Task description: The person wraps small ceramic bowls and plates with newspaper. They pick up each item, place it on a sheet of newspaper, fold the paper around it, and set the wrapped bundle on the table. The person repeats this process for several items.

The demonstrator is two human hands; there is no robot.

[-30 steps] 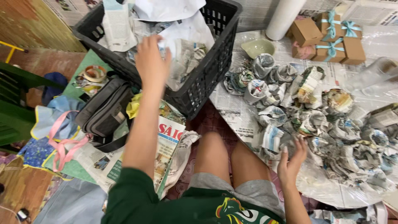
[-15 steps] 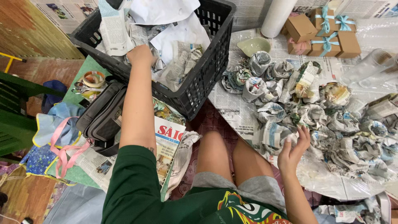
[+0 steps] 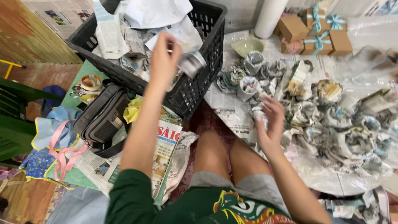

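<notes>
My left hand [image 3: 164, 58] is raised over the black plastic crate [image 3: 203, 81] and grips a newspaper-wrapped cup [image 3: 191, 63] at its near rim. The crate holds crumpled newspaper and white sheets [image 3: 157, 14]. My right hand [image 3: 270, 122] hovers with fingers spread just above a spread of several newspaper-wrapped bundles [image 3: 327, 112] on a newspaper-covered floor to the right. My bare knees [image 3: 226, 151] lie between the two arms.
A grey shoulder bag [image 3: 101, 120] and folded newspapers [image 3: 163, 155] lie left of my legs. Brown gift boxes with teal ribbons [image 3: 317, 31], a white roll [image 3: 269, 16] and a pale green bowl [image 3: 247, 45] stand at the back. A tape roll [image 3: 91, 82] sits beside the crate.
My left hand has lifted out of the crate toward me with a wrapped cup in it. My right hand has risen from the bundles and moved slightly left.
</notes>
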